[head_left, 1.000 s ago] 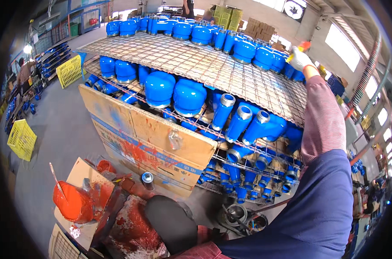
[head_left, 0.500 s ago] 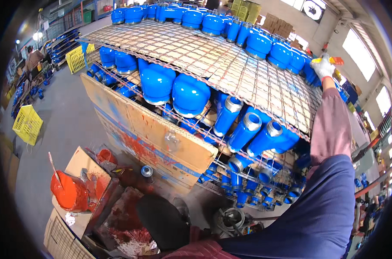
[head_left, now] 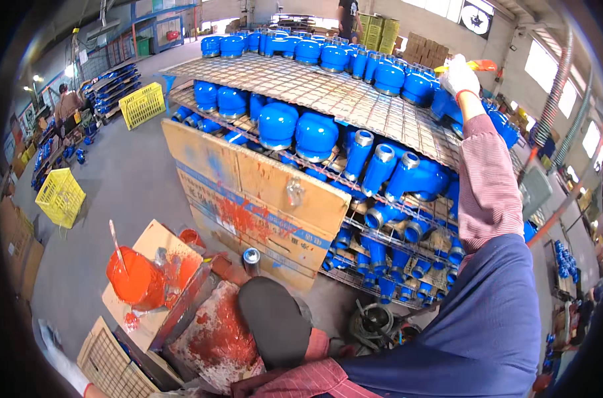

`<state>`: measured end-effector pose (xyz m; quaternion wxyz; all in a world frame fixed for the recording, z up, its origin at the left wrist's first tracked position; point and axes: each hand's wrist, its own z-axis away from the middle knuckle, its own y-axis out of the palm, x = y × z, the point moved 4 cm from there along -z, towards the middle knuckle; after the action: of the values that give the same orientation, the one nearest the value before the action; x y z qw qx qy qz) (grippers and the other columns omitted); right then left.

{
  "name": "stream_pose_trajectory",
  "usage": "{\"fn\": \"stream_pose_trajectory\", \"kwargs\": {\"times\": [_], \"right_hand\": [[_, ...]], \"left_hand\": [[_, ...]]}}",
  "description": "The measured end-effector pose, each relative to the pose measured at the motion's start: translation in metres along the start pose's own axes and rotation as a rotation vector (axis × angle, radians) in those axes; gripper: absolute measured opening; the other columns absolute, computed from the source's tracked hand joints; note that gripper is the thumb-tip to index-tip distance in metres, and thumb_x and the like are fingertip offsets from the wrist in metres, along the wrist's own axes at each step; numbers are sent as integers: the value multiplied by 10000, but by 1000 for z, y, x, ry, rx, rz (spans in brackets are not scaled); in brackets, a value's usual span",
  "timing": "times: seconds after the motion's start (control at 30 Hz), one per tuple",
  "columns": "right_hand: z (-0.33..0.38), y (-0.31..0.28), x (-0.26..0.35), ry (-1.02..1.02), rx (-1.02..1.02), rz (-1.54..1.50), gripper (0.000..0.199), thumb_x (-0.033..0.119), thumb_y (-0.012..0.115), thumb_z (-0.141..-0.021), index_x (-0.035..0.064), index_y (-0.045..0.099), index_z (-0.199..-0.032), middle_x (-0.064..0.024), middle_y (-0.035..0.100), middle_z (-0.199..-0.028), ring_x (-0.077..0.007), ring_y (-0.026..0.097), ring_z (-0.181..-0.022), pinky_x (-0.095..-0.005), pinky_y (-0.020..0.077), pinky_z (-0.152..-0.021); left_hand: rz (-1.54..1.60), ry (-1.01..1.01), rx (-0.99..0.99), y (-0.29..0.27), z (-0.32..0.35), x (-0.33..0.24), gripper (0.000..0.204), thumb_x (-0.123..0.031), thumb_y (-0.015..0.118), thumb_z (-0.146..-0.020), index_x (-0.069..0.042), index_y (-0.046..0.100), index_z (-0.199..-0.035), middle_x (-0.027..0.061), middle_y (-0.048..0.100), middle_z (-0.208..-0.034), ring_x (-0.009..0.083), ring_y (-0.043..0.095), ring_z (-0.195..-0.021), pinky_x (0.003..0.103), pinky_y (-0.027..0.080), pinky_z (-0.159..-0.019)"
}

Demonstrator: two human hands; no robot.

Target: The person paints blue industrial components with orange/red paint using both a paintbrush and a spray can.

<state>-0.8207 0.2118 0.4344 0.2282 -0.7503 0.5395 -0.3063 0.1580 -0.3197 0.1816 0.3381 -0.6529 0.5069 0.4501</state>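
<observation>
Gloved right hand (head_left: 458,76) grips orange tool (head_left: 477,65) over far end of mesh rack (head_left: 315,89); blue fittings (head_left: 315,136) fill rack; orange bucket (head_left: 137,282) below it.

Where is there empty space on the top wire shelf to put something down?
The middle of the top wire shelf is bare mesh, bordered by the blue castings along its far edge and the shelf's near edge. The far edge and far right corner, by the right hand, are crowded. The lower shelves are packed with blue parts.
</observation>
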Motion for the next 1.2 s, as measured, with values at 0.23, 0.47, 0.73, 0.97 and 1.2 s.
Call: {"fn": "stream_pose_trajectory", "kwargs": {"times": [0.23,0.47,0.73,0.97,1.2], "right_hand": [[124,-151,165,-343,-82,-309,376,215,642,-756,-13,499,-1018,-220,636,-800,-334,661,-771,-375,514,-727],[281,-249,275,-519,246,-1191,318,162,718,-750,42,542,-986,-34,560,-793,-102,544,-717,-225,453,-624],[477,-249,346,-688,693,-1567,314,286,718,-832,44,560,-954,-26,573,-797,-76,534,-723,-224,465,-668],[565,-126,400,-630,1311,-1716,348,310,523,-970,62,570,-1209,-29,642,-846,-67,588,-715,-217,482,-648],[641,-28,481,-658,1146,-1592,157,149,679,-859,40,670,-971,-33,664,-770,-71,588,-644,-237,490,-612]], "left_hand": [[266,-69,247,109,131,-59,512,-292,587,-898,-65,465,-1340,107,550,-1240,186,543,-1102,354,429,-962],[372,345,874,247,259,-162,623,-140,696,-816,-15,409,-1354,146,435,-1387,286,414,-1286,350,397,-1004],[654,-90,765,186,272,-133,727,-90,786,-743,-45,359,-1330,68,541,-1148,171,514,-1131,339,474,-928],[1052,-802,397,79,311,-25,620,-314,640,-886,-68,340,-1369,109,506,-1277,253,531,-1153,412,467,-941],[902,-710,215,40,265,24,717,-616,447,-901,-81,381,-1373,128,481,-1338,293,485,-1218,473,427,-979]]}}
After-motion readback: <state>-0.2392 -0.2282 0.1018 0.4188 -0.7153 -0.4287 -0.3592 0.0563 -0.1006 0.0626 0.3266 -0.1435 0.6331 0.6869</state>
